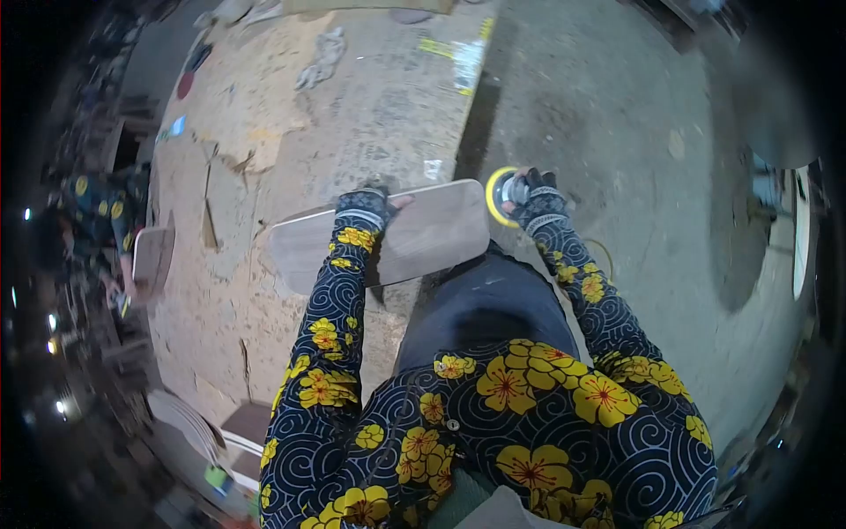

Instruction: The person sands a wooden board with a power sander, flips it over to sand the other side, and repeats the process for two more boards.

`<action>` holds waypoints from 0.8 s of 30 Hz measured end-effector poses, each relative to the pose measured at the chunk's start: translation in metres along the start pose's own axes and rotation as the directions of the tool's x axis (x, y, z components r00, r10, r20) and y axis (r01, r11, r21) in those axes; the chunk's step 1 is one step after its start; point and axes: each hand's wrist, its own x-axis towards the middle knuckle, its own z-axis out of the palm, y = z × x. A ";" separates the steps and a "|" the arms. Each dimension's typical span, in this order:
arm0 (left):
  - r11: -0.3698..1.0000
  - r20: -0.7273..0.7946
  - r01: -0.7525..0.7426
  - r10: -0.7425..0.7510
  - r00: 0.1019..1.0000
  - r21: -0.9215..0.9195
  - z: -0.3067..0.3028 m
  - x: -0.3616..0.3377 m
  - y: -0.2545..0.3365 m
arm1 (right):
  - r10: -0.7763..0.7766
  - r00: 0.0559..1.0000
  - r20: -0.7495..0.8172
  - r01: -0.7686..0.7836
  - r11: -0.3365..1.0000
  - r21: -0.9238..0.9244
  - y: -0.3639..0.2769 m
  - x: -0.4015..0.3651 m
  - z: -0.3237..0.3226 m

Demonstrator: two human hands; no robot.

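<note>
A flat wooden board (432,234) with rounded corners lies tilted across the front edge of the worktable, its right end reaching out over my leg. My left hand (374,204), in a dark fingerless glove, grips the board's far edge with the thumb on the top face. Closed around a power sander (499,196) with a yellow round pad is my right hand (539,201), also gloved. The sander is turned on its side, its pad facing the board's right end. Part of the sander's body is hidden by my fingers.
The worn plywood worktable (238,291) bears a crumpled glove (322,57) and scraps of tape (465,63). At the left, another person (101,207) handles a smaller board (152,258). Stacked panels (185,423) stand at the lower left. Concrete floor (617,132) spreads to the right.
</note>
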 end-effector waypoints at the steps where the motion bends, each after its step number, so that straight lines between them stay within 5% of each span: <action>1: 1.000 0.028 0.025 -0.025 0.999 -0.006 0.001 0.001 0.003 | 0.045 0.999 -0.002 -0.045 0.999 0.000 0.007 -0.016 0.009; 5: 0.988 0.033 0.156 -0.156 0.987 -0.008 -0.001 -0.002 0.010 | 0.289 0.957 0.007 -0.289 0.957 0.028 0.030 -0.043 0.053; 10: 0.987 -0.095 0.159 -0.156 0.983 0.020 0.012 0.000 0.011 | 0.186 0.982 0.037 -0.189 0.963 0.191 0.028 -0.043 0.091; 13: 0.991 -0.188 0.129 -0.122 0.975 0.025 0.022 0.001 0.007 | 0.359 0.933 0.018 -0.354 0.908 0.227 0.028 -0.028 0.097; 21: 0.986 -0.269 0.141 -0.111 0.957 0.091 0.034 0.006 0.007 | 0.171 0.985 0.035 -0.173 0.979 0.105 0.044 -0.014 0.089; 24: 0.991 -0.311 0.116 -0.090 0.946 0.067 0.036 0.003 0.006 | 0.190 0.975 0.119 -0.210 0.959 0.188 0.052 0.002 0.083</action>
